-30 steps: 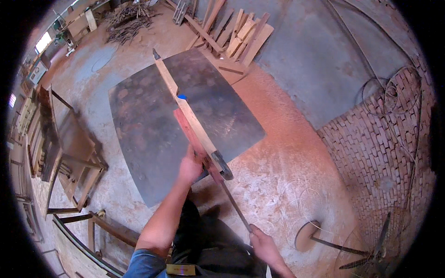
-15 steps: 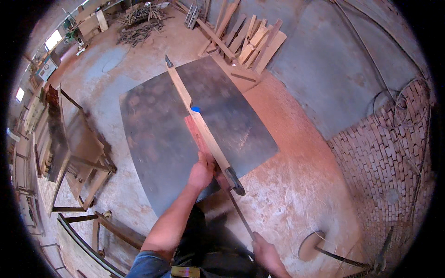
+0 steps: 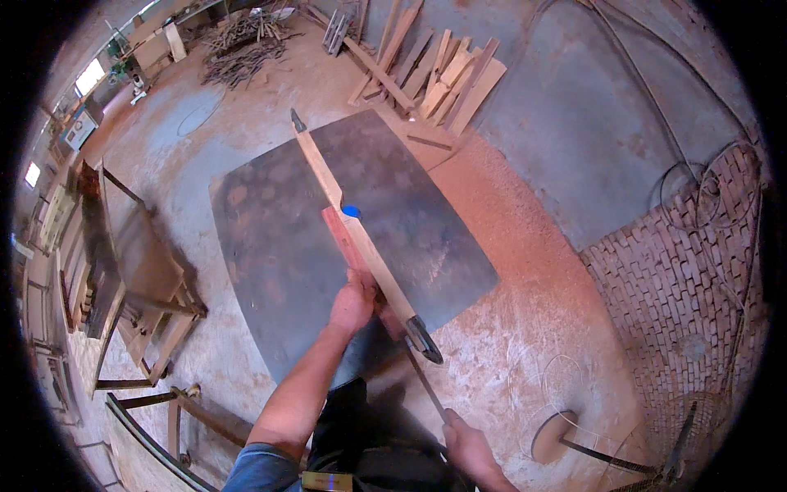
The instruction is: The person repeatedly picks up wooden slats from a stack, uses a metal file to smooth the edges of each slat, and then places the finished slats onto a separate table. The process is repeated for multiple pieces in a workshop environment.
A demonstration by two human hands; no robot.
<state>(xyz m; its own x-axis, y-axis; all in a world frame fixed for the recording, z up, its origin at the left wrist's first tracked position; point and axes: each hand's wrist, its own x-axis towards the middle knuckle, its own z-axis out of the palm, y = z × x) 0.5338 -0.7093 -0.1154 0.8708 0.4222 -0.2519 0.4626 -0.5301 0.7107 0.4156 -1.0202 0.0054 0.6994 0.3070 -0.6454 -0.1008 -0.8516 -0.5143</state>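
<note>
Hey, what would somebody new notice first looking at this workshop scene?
Probably the long wooden clamp, held out in mid-frame by the left hand over a dark metal sheet on the dusty floor. The right hand, at the bottom edge, grips its thin metal rod. Loose planks lie piled at the top.

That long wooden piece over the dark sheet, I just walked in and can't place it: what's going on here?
A person stands over a dark metal sheet lying on the sawdust-covered floor. Their left hand grips a long wooden piece, clamped together with a reddish strip and held out over the sheet. Their right hand holds the lower end of a thin metal rod that runs up to the dark fitting at the near end. Loose planks lie stacked beyond.
</note>
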